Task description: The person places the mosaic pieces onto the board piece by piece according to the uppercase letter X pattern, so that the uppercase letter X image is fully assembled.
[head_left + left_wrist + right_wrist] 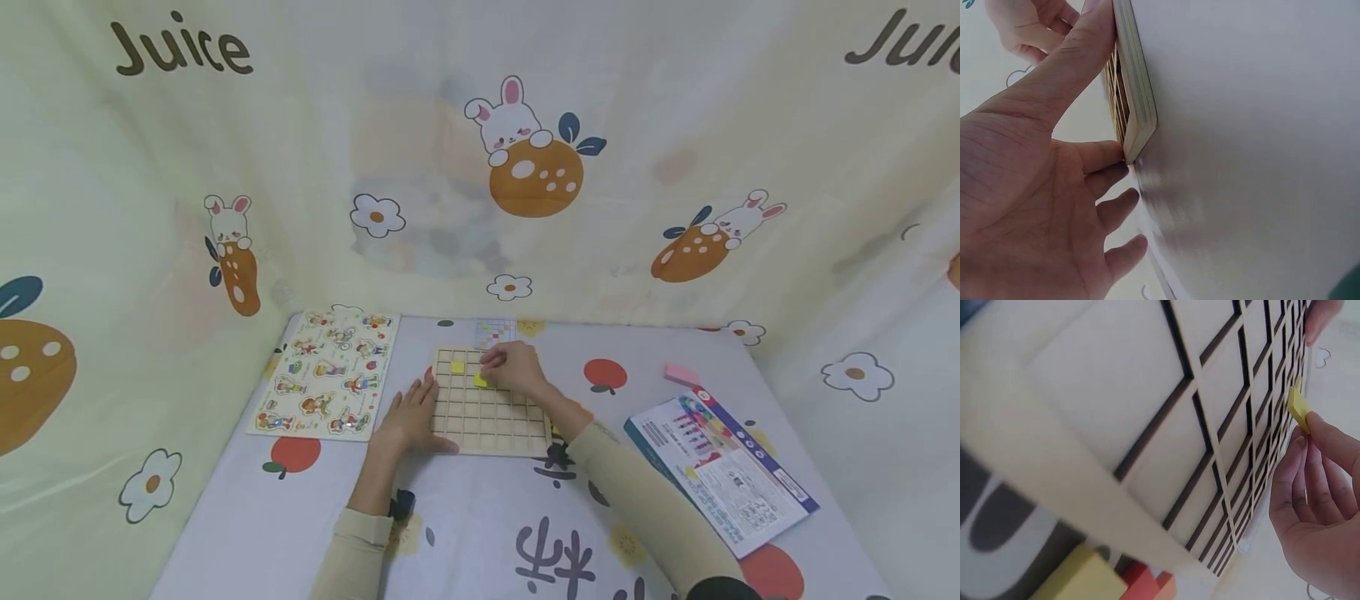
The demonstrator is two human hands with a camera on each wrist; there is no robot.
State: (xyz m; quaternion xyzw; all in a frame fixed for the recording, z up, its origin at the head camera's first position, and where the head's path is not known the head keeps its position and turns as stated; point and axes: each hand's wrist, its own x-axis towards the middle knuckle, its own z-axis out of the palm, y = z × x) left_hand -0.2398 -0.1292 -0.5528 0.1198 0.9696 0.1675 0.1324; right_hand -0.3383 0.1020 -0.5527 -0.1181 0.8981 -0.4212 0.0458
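A wooden grid board (491, 421) lies on the table, with one yellow tile (457, 367) in a far-left square. My left hand (408, 421) rests against the board's left edge, fingers spread and thumb along its near edge; the left wrist view shows this hand (1041, 181) touching the board's corner (1141, 128). Over the far part of the board, my right hand (513, 367) pinches another yellow tile (1299, 409) between thumb and fingers. Whether that tile touches the board cannot be told.
A small patterned card (495, 332) lies behind the board. On the left is a sheet of cartoon figures (322, 375). A printed box (723, 471) and a pink block (682, 373) lie on the right. Yellow (1079, 575) and red blocks (1139, 581) sit beside the board.
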